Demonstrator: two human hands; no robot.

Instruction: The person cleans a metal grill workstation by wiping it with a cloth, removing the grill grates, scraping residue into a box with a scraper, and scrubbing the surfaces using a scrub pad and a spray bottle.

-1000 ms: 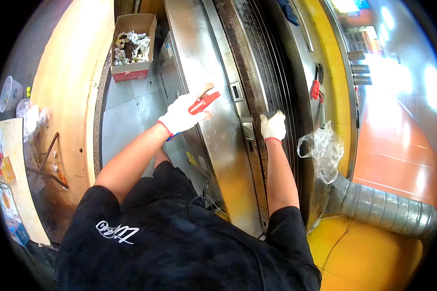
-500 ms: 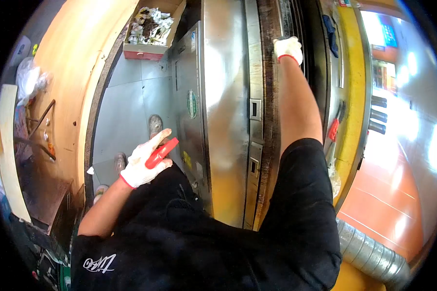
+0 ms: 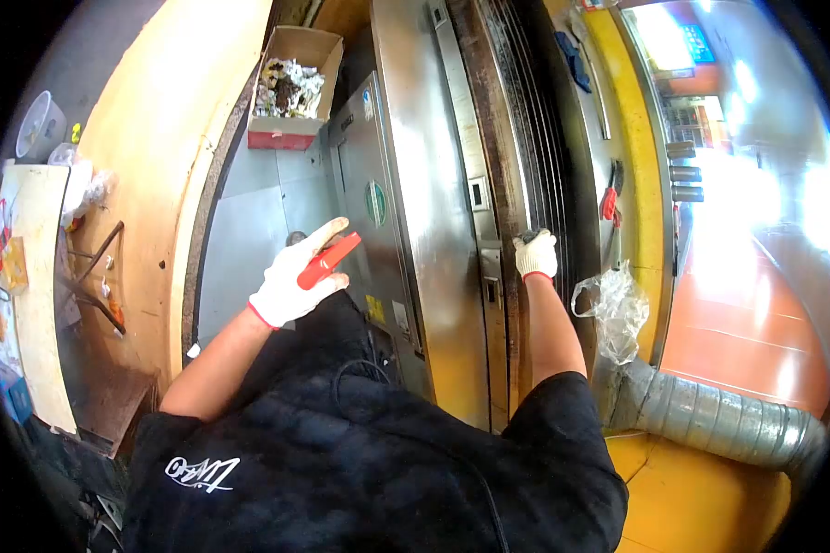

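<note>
My left hand (image 3: pixel 295 279), in a white glove, holds a red object (image 3: pixel 328 261) whose exact kind is unclear, with thumb and a finger stretched past it. It hangs in front of my body, left of the steel counter (image 3: pixel 433 166). My right hand (image 3: pixel 536 254), also gloved, is closed on a small dark pad (image 3: pixel 529 236) at the inner edge of the long dark grill (image 3: pixel 539 138). Thin metal bars run lengthwise along the grill beside that hand.
A cardboard box (image 3: pixel 295 126) of crumpled paper stands on the floor. Beyond the grill are a red-handled brush (image 3: pixel 610 204), a dark cloth (image 3: pixel 573 62), a plastic bag (image 3: pixel 612 309) and a ribbed metal duct (image 3: pixel 729 415). A wooden board (image 3: pixel 161 138) lies left.
My right hand went far forward along the grill's edge, then came back toward me. My left hand, with the red object, dropped back from the counter and has since risen slightly. The view shifted.
</note>
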